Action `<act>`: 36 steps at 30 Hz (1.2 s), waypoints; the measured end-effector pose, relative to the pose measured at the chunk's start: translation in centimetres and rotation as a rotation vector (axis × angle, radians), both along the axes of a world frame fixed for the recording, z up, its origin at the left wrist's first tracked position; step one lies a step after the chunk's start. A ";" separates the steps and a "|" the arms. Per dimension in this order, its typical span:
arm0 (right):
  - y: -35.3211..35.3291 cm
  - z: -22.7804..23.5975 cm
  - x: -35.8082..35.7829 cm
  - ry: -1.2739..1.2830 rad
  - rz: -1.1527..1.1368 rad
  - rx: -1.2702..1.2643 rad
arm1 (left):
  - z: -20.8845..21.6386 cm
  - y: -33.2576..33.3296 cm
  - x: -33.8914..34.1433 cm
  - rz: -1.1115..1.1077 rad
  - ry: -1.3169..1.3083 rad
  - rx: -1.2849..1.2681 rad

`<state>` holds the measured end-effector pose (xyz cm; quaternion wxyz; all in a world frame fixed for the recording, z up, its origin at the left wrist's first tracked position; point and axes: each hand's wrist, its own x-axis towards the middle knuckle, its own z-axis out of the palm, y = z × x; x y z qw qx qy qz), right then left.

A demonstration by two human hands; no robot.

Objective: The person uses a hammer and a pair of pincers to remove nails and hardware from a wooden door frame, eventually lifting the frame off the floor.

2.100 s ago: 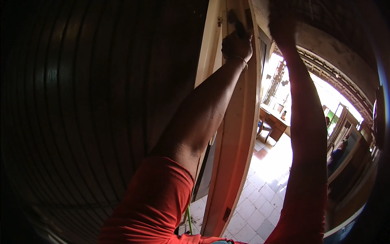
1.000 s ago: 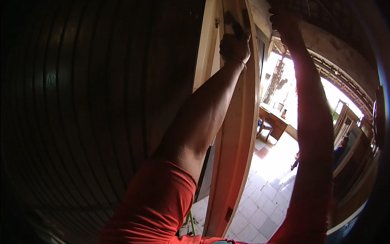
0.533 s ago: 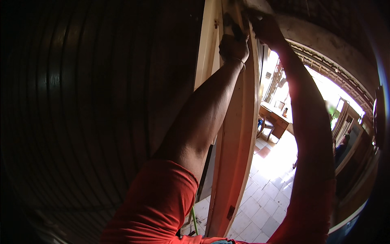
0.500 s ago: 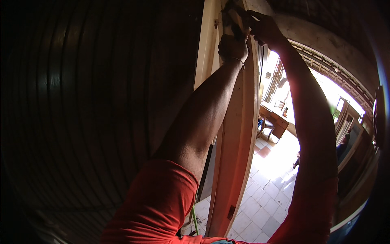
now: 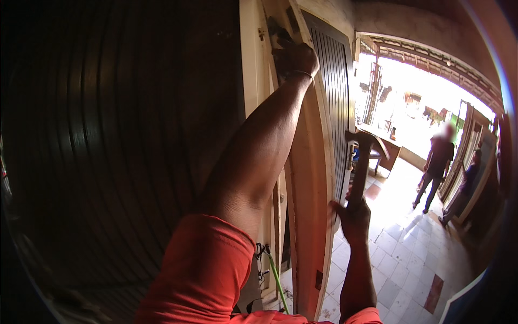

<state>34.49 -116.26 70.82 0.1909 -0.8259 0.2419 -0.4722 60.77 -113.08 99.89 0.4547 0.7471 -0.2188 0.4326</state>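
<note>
My left hand (image 5: 298, 59) is raised high against the cream wooden door frame (image 5: 307, 178). Its fingers are closed around something dark near the frame's upper part, too shadowed to name. Lower down and to the right, my right hand (image 5: 354, 218) grips a claw hammer (image 5: 359, 175) by the lower end of its handle. The hammer stands nearly upright with its head on top, apart from the frame.
A dark ribbed panel (image 5: 118, 135) fills the left side. Beyond the frame stands a dark slatted door (image 5: 332, 70). Two people (image 5: 438, 162) are farther off on the tiled floor (image 5: 399, 248), near a wooden desk (image 5: 391, 154). A green strip (image 5: 278, 281) hangs low by the frame.
My right hand has come down from the top of the frame, and the hammer now shows upright in it. My left hand stays high on the frame. The view has shifted right.
</note>
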 end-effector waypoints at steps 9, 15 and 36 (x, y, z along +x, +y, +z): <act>-1.5 -3.3 1.7 0.126 0.307 0.256 | 0.8 2.3 1.1 -0.129 -0.017 -0.073; -1.4 -2.6 0.8 0.141 0.332 0.301 | 1.1 6.6 1.5 -0.120 -0.054 0.162; -0.9 -2.5 -0.3 0.081 0.349 0.369 | 4.0 9.6 5.8 -0.174 -0.058 0.270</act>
